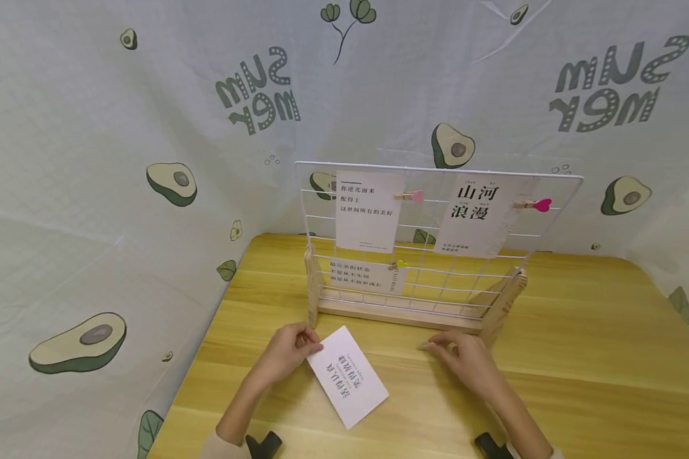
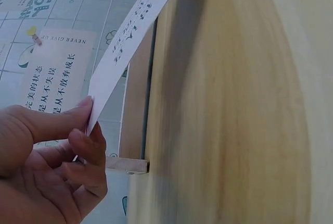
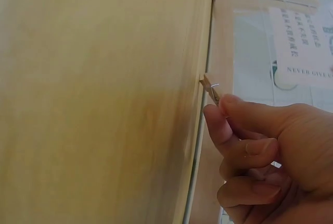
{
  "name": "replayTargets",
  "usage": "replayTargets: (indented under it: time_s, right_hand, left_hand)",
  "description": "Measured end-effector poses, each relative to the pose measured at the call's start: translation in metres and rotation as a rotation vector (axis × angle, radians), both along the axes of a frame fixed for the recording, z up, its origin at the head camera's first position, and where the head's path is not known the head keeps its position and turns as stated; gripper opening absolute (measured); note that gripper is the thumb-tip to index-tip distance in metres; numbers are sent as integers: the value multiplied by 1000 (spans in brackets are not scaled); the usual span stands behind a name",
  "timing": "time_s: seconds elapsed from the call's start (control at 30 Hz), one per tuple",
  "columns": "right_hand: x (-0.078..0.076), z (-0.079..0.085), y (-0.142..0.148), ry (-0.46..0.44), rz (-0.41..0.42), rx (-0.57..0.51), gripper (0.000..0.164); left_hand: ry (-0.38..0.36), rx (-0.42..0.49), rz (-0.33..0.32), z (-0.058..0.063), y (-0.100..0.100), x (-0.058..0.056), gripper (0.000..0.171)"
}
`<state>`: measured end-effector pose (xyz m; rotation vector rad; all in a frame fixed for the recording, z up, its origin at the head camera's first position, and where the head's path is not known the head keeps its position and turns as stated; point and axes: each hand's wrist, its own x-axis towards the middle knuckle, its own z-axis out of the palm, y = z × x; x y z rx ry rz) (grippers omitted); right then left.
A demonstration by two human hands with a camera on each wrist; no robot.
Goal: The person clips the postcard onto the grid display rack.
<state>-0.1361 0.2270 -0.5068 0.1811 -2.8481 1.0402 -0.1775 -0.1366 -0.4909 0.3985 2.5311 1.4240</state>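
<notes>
My left hand (image 1: 289,349) pinches one corner of a white card (image 1: 349,377) with dark printed characters, between thumb and fingertips. In the left wrist view the card (image 2: 130,39) slants away from the hand, over the wooden table. My right hand (image 1: 465,358) pinches a small wooden clothespin (image 3: 209,87) by one end, its other end pointing away from the fingers. Beyond both hands stands a white wire grid rack (image 1: 419,306) on a wooden base. Clipped to it are three printed cards: one upper left (image 1: 369,223), one upper right (image 1: 475,220), one lower left (image 1: 358,278).
Clothespins with a pale pink heart (image 1: 417,196), a bright pink heart (image 1: 543,205) and a yellow top (image 1: 402,264) hold the rack's cards. The wooden table (image 1: 597,357) meets a curtain (image 1: 379,95) printed with avocados at its back and sides.
</notes>
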Motion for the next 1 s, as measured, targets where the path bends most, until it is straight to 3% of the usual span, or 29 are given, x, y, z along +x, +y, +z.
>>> replayTargets:
  time_s: [0.2,0.33,0.53,0.7,1.0]
  right_hand:
    - [2,0,1,30,11,-18,15]
    - [3,-1,2,52,24,-30,13]
    - [3,-1,5,42,5,-43,14]
    - [3,0,6,20,-12,-62,15]
    - [2,2,9,44,-26,-196,21]
  left_hand:
    - [-103,179,-59,0,-1,-6,7]
    - [-170,259,-37,-1,2,-9,11]
    - [-175,334,14,1,13,-13,13]
    - [-172,363,26,4,22,-17,14]
    - [-115,313,-46,-2,27,-21,15]
